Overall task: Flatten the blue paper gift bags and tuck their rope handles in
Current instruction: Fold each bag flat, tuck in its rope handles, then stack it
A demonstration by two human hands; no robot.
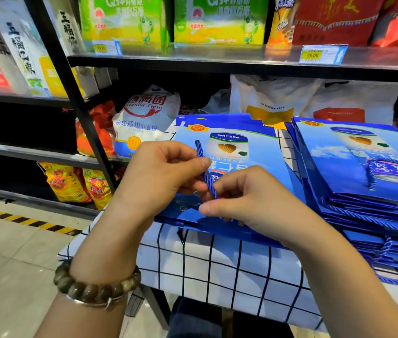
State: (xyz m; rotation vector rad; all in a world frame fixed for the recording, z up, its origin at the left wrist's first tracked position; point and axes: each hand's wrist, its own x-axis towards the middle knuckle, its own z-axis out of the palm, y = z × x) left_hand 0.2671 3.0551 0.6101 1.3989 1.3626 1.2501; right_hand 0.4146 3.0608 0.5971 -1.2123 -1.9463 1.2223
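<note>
Left hand [166, 172] and right hand [244, 198] pinch rope handle [210, 185] near bag [266, 167] edge

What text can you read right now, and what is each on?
"Wonder Farm", "家庭通用小麦粉": white flour sack
"45.00": shelf price tag
"240mL", upside down: blue gift bag under the rope handle
"五福": white box, upper left
Green boxes, left price tag: too blurred.
</note>
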